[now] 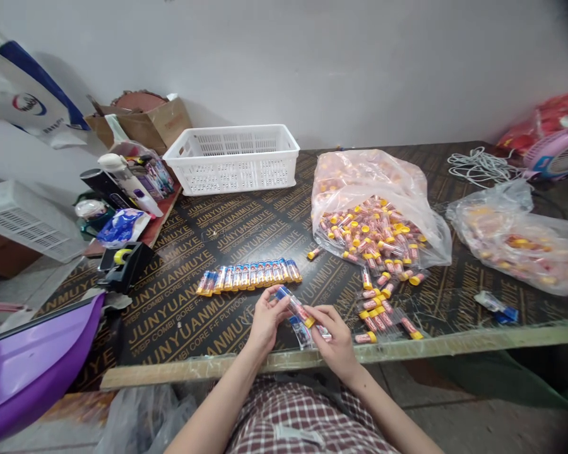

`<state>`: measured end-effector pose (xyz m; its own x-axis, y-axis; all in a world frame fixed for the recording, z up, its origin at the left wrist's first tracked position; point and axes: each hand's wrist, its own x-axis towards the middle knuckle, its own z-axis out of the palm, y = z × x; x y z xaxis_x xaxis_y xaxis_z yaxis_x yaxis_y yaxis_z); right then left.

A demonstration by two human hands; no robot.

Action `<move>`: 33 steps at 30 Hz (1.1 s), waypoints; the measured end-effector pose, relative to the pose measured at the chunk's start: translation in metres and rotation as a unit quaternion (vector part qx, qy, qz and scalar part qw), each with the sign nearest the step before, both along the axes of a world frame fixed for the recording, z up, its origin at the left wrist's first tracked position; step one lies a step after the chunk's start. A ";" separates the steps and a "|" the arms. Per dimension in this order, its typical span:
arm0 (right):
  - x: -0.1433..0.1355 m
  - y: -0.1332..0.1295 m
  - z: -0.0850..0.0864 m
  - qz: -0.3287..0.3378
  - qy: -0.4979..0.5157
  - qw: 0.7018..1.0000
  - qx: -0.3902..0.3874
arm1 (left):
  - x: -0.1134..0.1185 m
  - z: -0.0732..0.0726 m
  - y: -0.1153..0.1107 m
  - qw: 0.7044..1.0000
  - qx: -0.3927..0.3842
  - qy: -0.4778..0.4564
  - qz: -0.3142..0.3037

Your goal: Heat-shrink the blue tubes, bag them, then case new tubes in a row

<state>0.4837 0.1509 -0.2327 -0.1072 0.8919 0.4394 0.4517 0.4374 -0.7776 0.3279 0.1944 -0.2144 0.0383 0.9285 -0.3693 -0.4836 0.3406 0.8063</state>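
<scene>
Between my two hands is a small tube in a clear wrapper [293, 305], blue at its upper end and yellow at its lower end. My left hand [267, 320] pinches it near the blue end. The fingers of my right hand [332, 337] close on the yellow end. Beneath them on the table lie blue-and-clear wrappers [303, 333], partly hidden by the right hand. Just beyond my left hand, a row of blue-and-yellow wrapped tubes [250, 275] lies side by side. To the right of my right hand are several loose tubes with yellow caps [376, 315].
A plastic bag [369, 170] spills yellow-capped tubes; another filled bag [525, 246] lies farther right. A white basket [234, 173] stands at the back. A tape dispenser [125, 261] and purple tray [42, 372] are at left, a pink fan [556, 151] and cable [483, 165] at right.
</scene>
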 end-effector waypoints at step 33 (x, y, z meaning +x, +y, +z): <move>0.012 0.017 0.016 0.189 0.015 0.981 -0.033 | 0.007 0.015 -0.010 0.980 -0.019 0.038 -0.195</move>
<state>0.4960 0.1681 -0.2168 -0.4244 0.8175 0.3894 0.2425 0.5169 -0.8210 0.3345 0.1842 -0.1992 0.3591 0.8336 -0.4197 -0.2492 0.5190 0.8176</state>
